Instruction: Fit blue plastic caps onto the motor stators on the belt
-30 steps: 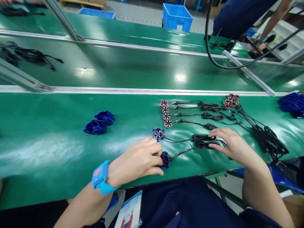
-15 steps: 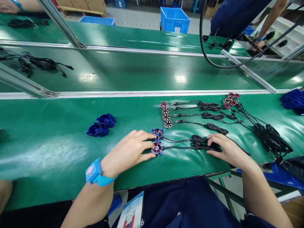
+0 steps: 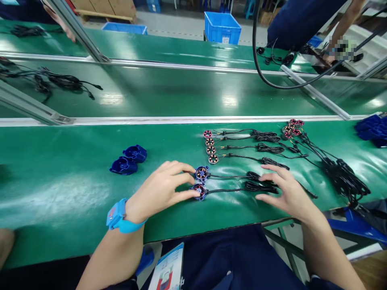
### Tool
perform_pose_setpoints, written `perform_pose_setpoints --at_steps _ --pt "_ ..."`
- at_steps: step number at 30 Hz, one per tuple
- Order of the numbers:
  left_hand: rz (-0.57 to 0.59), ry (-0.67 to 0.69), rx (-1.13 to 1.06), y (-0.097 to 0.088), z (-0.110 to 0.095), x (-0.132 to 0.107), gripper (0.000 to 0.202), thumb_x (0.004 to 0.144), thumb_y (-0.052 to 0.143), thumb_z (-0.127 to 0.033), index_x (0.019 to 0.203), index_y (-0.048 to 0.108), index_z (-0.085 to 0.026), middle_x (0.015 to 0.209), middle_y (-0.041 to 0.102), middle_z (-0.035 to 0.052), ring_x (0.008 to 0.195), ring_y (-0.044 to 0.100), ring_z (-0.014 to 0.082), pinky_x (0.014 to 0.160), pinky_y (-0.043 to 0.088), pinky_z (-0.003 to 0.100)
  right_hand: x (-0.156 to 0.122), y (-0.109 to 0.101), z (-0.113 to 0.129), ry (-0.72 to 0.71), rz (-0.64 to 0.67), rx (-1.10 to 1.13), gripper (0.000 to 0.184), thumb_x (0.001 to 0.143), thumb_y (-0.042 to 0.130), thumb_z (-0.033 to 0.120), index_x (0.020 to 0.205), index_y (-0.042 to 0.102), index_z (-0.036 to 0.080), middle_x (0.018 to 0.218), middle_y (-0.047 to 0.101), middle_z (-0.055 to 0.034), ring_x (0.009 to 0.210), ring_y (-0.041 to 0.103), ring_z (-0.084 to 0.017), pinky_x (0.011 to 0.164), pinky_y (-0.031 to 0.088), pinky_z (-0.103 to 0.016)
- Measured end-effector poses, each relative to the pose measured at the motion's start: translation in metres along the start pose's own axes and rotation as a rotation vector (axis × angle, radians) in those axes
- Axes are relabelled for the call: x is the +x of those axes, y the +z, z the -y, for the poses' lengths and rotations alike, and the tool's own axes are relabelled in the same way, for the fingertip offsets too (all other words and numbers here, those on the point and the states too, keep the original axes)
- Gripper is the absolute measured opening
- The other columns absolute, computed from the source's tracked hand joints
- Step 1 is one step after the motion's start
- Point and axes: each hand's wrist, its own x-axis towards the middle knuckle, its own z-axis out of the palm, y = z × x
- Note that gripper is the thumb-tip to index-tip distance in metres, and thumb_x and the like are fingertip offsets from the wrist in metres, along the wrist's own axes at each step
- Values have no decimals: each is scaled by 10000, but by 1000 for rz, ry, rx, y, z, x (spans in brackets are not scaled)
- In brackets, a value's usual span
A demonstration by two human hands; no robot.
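Head view: two small round motors lie side by side on the green belt, right at the person's edge. The left hand rests to their left, fingers loosely spread and gripping nothing. Its thumb tip touches the near motor, and its forefinger reaches toward the far motor just beyond. Each motor's black lead runs rightward along the belt, so the long axis is left to right, and ends in coils. The right hand lies flat on those coils, fingers splayed and closed on nothing. So the left hand is at the motor end and the right hand at the cable end.

Past the motors is a row of four bare stators with their own leads. To the right of that row lies a heap of more. Two blue housings sit well to the left.

Across the line stands a blue crate — its contents can't be seen from here.
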Motion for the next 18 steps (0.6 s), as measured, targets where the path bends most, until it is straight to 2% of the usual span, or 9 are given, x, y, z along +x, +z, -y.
perform_pose_setpoints --at_steps 2,3,4,6,9,12,16,18 --pt "-233 -24 52 -5 3 0 206 880 716 -413 883 680 -210 1006 718 37 897 668 178 820 495 327 25 9 29 -133 23 59 523 839 721 538 1261 590 257 1529 364 -155 1346 468 -339 1046 472 -496" --pt "-336 -38 80 -6 6 0 184 879 725 -382 890 681 -205 960 721 35 860 670 171 805 503 320 38 16 44 -201 80 72 606 823 730 558 1333 558 279 1588 262 -156 1372 440 -358 1049 472 -509" --pt "-417 -57 104 -7 8 -1 163 875 734 -352 899 684 -200 929 722 34 839 673 168 796 513 314 51 23 58 -254 137 72 692 795 741 591 1387 525 306 1619 180 -157 1372 434 -384 1040 475 -532" --pt "-505 -91 141 -7 13 -1 134 872 738 -312 906 692 -191 901 721 38 824 676 167 786 527 305 74 39 78 -298 236 63 830 739 754 656 1453 465 346 1638 83 -169 1310 486 -423 1003 489 -575" --pt "-536 -112 197 -5 18 -1 138 878 729 -308 926 704 -182 893 721 42 821 676 170 753 530 292 93 59 91 -283 310 39 914 682 752 723 1468 452 365 1620 104 -198 1214 547 -452 927 513 -619" --pt "-527 -105 222 -3 20 -1 162 878 729 -318 951 709 -175 890 724 40 812 675 171 731 520 291 99 70 92 -260 326 34 835 690 737 732 1395 539 332 1578 204 -208 1212 538 -462 904 522 -626" --pt "-517 -87 237 -3 18 -1 165 887 718 -327 956 704 -178 896 730 35 801 673 171 740 512 298 100 80 93 -243 285 84 633 752 769 607 1243 638 229 1473 338 -207 1163 582 -379 941 539 -547" --pt "-510 -73 250 -5 17 -1 160 892 711 -323 971 699 -184 895 728 33 801 672 174 737 507 298 97 84 94 -243 244 139 604 742 795 562 1212 649 212 1430 364 -195 1113 611 -330 930 558 -493"
